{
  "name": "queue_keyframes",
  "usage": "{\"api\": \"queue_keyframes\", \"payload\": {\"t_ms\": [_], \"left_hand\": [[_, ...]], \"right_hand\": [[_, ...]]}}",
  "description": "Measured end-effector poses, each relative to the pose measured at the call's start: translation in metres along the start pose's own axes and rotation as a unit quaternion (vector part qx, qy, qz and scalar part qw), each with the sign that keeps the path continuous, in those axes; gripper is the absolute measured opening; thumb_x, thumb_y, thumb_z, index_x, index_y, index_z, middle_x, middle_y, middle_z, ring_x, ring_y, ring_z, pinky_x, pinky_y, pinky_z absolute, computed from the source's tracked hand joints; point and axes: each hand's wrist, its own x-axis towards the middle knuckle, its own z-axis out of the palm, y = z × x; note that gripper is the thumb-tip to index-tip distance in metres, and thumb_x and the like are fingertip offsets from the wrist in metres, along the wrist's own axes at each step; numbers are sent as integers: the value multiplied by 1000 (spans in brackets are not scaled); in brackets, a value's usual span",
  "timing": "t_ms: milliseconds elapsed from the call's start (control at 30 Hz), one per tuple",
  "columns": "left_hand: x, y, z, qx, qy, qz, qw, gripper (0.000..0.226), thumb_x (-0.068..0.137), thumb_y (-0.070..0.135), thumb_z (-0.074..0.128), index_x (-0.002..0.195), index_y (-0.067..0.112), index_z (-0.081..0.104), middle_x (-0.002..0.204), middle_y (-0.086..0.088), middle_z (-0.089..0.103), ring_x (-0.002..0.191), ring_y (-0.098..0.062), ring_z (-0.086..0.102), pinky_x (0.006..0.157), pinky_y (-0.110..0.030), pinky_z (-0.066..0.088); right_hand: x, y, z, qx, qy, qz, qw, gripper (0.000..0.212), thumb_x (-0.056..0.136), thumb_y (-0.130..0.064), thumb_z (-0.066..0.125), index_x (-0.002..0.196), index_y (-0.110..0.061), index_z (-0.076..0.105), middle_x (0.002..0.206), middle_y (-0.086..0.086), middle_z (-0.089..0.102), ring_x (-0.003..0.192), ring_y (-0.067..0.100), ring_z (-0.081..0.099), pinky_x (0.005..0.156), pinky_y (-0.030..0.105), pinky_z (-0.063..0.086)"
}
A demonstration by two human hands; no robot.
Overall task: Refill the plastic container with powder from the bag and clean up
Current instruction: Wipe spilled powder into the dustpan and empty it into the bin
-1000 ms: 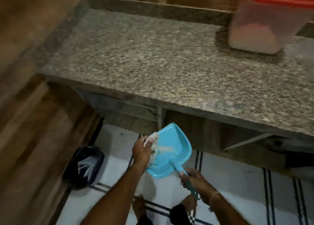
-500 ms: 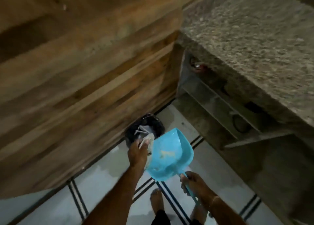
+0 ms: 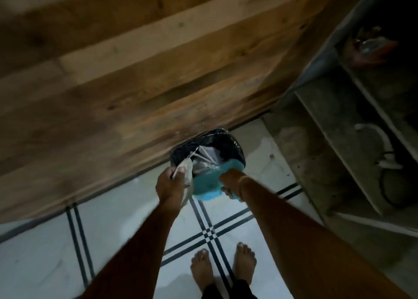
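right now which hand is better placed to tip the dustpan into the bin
Right. The right hand grips the blue dustpan by its handle, and the pan's front edge hangs over the black-lined bin. The left hand is busy holding a pale crumpled thing beside it.

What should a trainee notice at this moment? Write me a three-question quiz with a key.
1. True or false: the blue dustpan is tipped at the rim of the black-lined bin.
2. Which hand grips the dustpan's handle?
3. The left hand holds: A. a crumpled whitish wad; B. a broom; C. nothing.

Key: 1 true; 2 the right hand; 3 A.
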Motion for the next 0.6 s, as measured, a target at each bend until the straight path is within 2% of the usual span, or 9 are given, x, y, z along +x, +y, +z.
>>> {"api": "queue_keyframes", "payload": {"t_ms": [67,133,233,333,433,500,600], "left_hand": [[12,-6,5,3,8,-2,1000,46,82,56,59,95,14,70,89,-16,75,83,-26,71,80,-39,55],[20,-6,6,0,11,-8,1000,42,89,51,65,99,11,71,91,-15,75,86,-30,70,81,-39,54],[28,-6,7,-4,22,-8,1000,28,99,36,66,102,10,72,93,-15,76,89,-33,73,84,-40,55],[34,-3,6,-14,37,-13,999,25,99,34,67,99,9,71,90,-13,75,85,-28,70,78,-36,53],[41,-4,5,-32,49,-19,998,24,100,30,66,104,7,72,92,-9,70,87,-23,64,76,-28,44],[49,-7,9,-41,56,-15,998,29,98,35,67,105,6,72,93,-9,69,88,-24,64,78,-32,47],[63,-15,19,-57,65,-3,996,28,91,43,69,93,15,67,87,-7,66,82,-22,62,77,-36,50]], "right_hand": [[11,-10,2,-30,-6,22,999,30,105,-15,42,76,-8,47,63,7,48,37,14,42,45,19,31],[19,-10,6,-42,-13,40,998,27,103,-16,43,78,-8,48,63,7,47,43,13,38,51,25,29],[21,-2,4,-35,-20,50,998,14,102,-11,44,99,-4,56,63,8,49,47,12,35,49,26,28],[15,1,-1,-6,-14,16,1000,20,103,-9,44,121,-4,53,64,8,49,46,12,35,41,19,27],[19,11,1,45,13,-55,997,16,104,-19,51,111,-7,58,66,7,54,45,12,40,37,17,31],[30,15,5,66,17,-99,993,19,105,-27,54,101,-10,61,66,6,56,42,10,43,38,18,32],[57,15,16,107,17,-159,981,22,107,-23,54,91,-10,61,63,6,54,35,2,46,38,16,35]]}}
